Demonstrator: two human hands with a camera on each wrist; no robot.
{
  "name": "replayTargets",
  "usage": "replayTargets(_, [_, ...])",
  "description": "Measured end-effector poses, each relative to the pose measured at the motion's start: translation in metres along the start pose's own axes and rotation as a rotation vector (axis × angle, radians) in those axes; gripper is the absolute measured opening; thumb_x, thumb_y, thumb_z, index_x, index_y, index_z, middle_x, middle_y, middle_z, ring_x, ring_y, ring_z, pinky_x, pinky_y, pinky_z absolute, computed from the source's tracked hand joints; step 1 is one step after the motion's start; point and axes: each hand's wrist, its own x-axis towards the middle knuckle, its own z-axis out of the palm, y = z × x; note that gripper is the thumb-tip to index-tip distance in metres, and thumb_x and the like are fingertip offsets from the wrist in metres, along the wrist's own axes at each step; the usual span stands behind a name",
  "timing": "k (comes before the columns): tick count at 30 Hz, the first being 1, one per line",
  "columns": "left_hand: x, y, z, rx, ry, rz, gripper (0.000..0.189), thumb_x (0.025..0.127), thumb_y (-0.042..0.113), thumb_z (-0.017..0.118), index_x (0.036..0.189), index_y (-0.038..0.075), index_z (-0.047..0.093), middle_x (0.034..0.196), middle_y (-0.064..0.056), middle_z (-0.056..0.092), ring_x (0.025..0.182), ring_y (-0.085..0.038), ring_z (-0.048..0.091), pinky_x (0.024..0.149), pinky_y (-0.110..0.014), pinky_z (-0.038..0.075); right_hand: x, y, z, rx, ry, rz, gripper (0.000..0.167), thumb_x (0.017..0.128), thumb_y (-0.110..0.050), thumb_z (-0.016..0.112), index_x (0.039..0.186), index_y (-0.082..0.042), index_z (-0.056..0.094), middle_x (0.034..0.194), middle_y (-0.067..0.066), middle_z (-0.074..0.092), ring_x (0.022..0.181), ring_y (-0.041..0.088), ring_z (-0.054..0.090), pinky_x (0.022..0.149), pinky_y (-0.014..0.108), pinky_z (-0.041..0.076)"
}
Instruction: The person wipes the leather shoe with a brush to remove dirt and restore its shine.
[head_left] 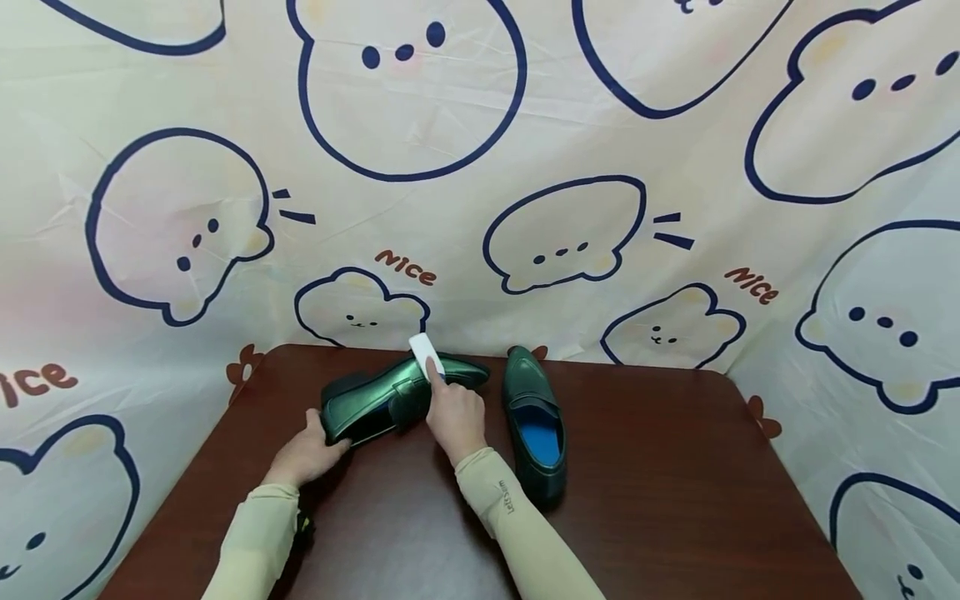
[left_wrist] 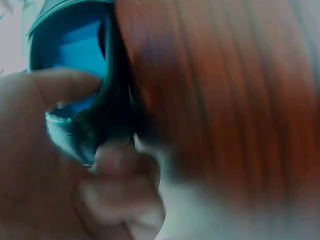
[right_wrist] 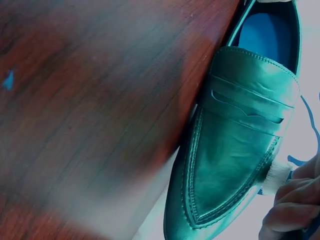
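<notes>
A dark green penny loafer [head_left: 367, 404] is tipped on its side near the back of the table, toe to the right. My left hand [head_left: 303, 450] grips it by the heel, thumb over the opening's edge by the blue insole [left_wrist: 82, 47] in the left wrist view. My right hand [head_left: 457, 417] holds a small white brush [head_left: 424, 350], index finger stretched along its back. In the right wrist view the white bristles [right_wrist: 276, 177] meet the loafer's side near the toe. The matching loafer [head_left: 534, 417] stands upright just right of my right hand, its blue insole facing up.
The brown wooden table [head_left: 660, 483] extends to both sides and toward me. Right behind its back edge hangs a pale cloth [head_left: 450, 225] printed with cartoon faces, which also rises along the left and right sides.
</notes>
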Motion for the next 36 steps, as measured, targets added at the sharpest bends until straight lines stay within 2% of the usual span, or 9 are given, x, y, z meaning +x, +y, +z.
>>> replayTargets(3, [0.001, 0.012, -0.002, 0.164, 0.182, 0.053, 0.081, 0.089, 0.041, 0.075, 0.137, -0.007, 0.032, 0.121, -0.030, 0.058, 0.081, -0.032, 0.064, 0.067, -0.050, 0.053, -0.001, -0.002, 0.001, 0.000, 0.001, -0.005, 0.059, 0.101, -0.018, 0.064, 0.157, -0.026, 0.046, 0.049, -0.003, 0.041, 0.038, 0.011, 0.031, 0.041, 0.026, 0.020])
replayTargets(6, [0.013, 0.030, -0.005, 0.280, 0.347, 0.229, 0.065, 0.083, 0.035, 0.083, 0.124, -0.001, 0.047, 0.116, -0.022, 0.056, 0.085, -0.031, 0.060, 0.069, -0.050, 0.052, 0.000, -0.003, 0.003, -0.002, 0.006, -0.002, 0.060, 0.100, -0.019, 0.065, 0.157, -0.027, 0.046, 0.050, -0.003, 0.042, 0.039, 0.011, 0.030, 0.041, 0.026, 0.020])
replayTargets(9, [0.031, 0.043, -0.002, 0.410, 0.415, 0.415, 0.053, 0.081, 0.028, 0.085, 0.117, 0.003, 0.055, 0.110, -0.016, 0.060, 0.092, -0.032, 0.060, 0.076, -0.051, 0.053, 0.000, -0.004, 0.005, 0.000, 0.007, -0.001, 0.061, 0.100, -0.019, 0.065, 0.157, -0.026, 0.045, 0.051, -0.003, 0.043, 0.039, 0.011, 0.030, 0.041, 0.026, 0.021])
replayTargets(12, [0.046, 0.049, 0.002, 0.513, 0.404, 0.503, 0.051, 0.083, 0.026, 0.085, 0.120, 0.004, 0.058, 0.107, -0.015, 0.064, 0.091, -0.031, 0.063, 0.077, -0.049, 0.056, 0.000, -0.006, 0.004, 0.018, 0.010, -0.006, 0.060, 0.100, -0.018, 0.066, 0.157, -0.025, 0.047, 0.051, -0.002, 0.045, 0.039, 0.011, 0.032, 0.041, 0.026, 0.023])
replayTargets(15, [0.052, 0.051, 0.005, 0.600, 0.407, 0.518, 0.046, 0.086, 0.023, 0.083, 0.119, 0.003, 0.060, 0.098, -0.015, 0.067, 0.078, -0.028, 0.066, 0.070, -0.046, 0.059, -0.001, -0.011, 0.003, 0.068, 0.018, -0.021, 0.057, 0.100, -0.017, 0.066, 0.155, -0.021, 0.049, 0.054, 0.000, 0.051, 0.039, 0.011, 0.034, 0.040, 0.026, 0.025])
replayTargets(19, [0.045, 0.059, 0.008, 0.662, 0.465, 0.493, 0.032, 0.088, 0.017, 0.080, 0.103, 0.000, 0.058, 0.072, -0.013, 0.060, 0.053, -0.024, 0.058, 0.053, -0.042, 0.054, -0.002, -0.018, 0.003, 0.129, 0.017, -0.050, 0.053, 0.103, -0.018, 0.063, 0.154, -0.019, 0.050, 0.057, 0.001, 0.056, 0.039, 0.011, 0.036, 0.040, 0.025, 0.027])
replayTargets(25, [0.029, 0.078, 0.018, 0.568, 0.546, 0.413, 0.015, 0.084, 0.002, 0.067, 0.085, -0.001, 0.053, 0.054, -0.010, 0.050, 0.044, -0.027, 0.054, 0.045, -0.041, 0.048, 0.000, -0.021, 0.006, 0.159, 0.028, -0.071, 0.052, 0.104, -0.020, 0.062, 0.155, -0.022, 0.049, 0.058, 0.002, 0.057, 0.040, 0.011, 0.037, 0.041, 0.026, 0.029])
replayTargets(31, [0.029, 0.083, 0.017, 0.500, 0.436, 0.359, 0.012, 0.086, 0.003, 0.067, 0.093, -0.001, 0.059, 0.057, -0.010, 0.053, 0.049, -0.029, 0.057, 0.050, -0.044, 0.051, 0.003, -0.012, 0.009, 0.156, 0.019, -0.040, 0.052, 0.105, -0.021, 0.061, 0.155, -0.024, 0.049, 0.059, 0.002, 0.059, 0.040, 0.011, 0.039, 0.041, 0.026, 0.031])
replayTargets(36, [0.036, 0.083, 0.010, 0.411, 0.308, 0.348, 0.010, 0.088, 0.005, 0.066, 0.094, 0.001, 0.058, 0.063, -0.011, 0.055, 0.056, -0.031, 0.059, 0.055, -0.047, 0.052, 0.006, 0.009, 0.012, 0.136, 0.008, 0.105, 0.052, 0.104, -0.021, 0.062, 0.154, -0.027, 0.050, 0.061, 0.006, 0.063, 0.041, 0.015, 0.044, 0.041, 0.031, 0.035])
